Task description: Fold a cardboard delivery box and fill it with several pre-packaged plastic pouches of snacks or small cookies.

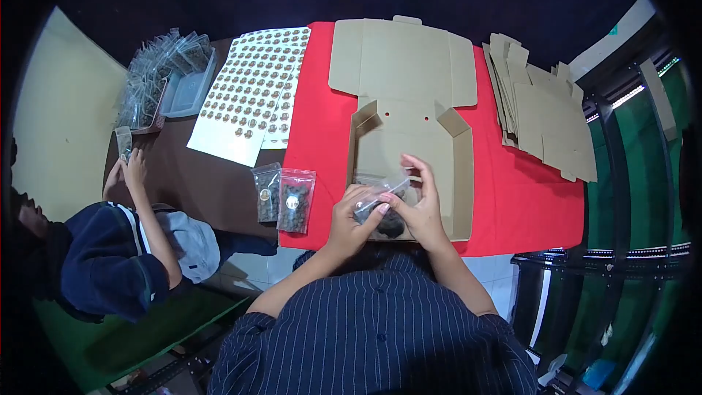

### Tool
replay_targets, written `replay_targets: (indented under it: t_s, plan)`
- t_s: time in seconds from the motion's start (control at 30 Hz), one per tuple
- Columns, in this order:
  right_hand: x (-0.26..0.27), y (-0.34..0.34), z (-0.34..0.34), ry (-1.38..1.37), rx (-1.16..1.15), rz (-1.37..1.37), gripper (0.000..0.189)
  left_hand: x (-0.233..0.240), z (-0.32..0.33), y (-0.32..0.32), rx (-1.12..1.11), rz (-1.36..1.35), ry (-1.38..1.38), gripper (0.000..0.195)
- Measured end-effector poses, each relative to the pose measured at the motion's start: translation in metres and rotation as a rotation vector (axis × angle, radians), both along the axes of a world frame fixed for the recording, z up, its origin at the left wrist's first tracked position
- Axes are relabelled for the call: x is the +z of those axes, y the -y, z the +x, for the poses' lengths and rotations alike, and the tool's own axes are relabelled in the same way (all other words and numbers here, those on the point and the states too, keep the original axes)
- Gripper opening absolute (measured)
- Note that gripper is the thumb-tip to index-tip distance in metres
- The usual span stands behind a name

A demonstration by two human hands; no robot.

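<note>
Both my hands are on a clear plastic zip pouch (366,204) with dark contents, held over the front of an open cardboard box (408,145). My left hand (351,219) grips the pouch's left side, its thumb near the middle. On the other side, my right hand (419,208) pinches the pouch with the thumb, its fingers raised and curled beside the top. The box's lid (406,57) lies folded back, away from me. What lies in the box beneath my hands is mostly hidden.
Two filled pouches, one (266,197) beside another (296,200), lie left of the box. Sticker sheets (247,88), a plastic tub (189,88) and many packed pouches (151,82) lie farther left. A co-worker's hands (130,167) hold a pouch. Flat cardboard boxes (548,115) are stacked right.
</note>
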State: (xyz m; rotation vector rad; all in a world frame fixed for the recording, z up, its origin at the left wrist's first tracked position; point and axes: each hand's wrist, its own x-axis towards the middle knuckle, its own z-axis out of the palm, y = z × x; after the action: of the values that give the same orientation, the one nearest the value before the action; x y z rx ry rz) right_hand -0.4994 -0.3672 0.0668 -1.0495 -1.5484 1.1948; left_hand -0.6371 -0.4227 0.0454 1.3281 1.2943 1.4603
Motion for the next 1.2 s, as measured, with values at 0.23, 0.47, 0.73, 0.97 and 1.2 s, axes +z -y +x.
replay_targets:
  t_s: [0.23, 0.47, 0.73, 0.97, 1.2]
  plan:
    - [-0.003, 0.002, 0.005, -0.167, 0.195, -0.265, 0.017, -0.002, -0.005, -0.004, -0.038, 0.01, 0.002, 0.014]
    - [-0.007, -0.001, 0.007, -0.188, 0.217, -0.245, 0.017, 0.0, -0.012, -0.008, -0.113, -0.055, 0.053, 0.021]
    - [-0.004, -0.014, 0.024, -0.127, 0.449, -0.255, 0.018, 0.007, -0.033, -0.009, -0.383, -0.07, -0.011, 0.024]
    - [-0.002, -0.019, 0.039, -0.06, 0.616, -0.281, 0.022, 0.008, -0.038, -0.005, -0.531, -0.134, 0.016, 0.03]
    - [-0.003, -0.02, 0.048, -0.041, 0.721, -0.281, 0.031, 0.007, -0.043, 0.0, -0.684, -0.38, 0.306, 0.039]
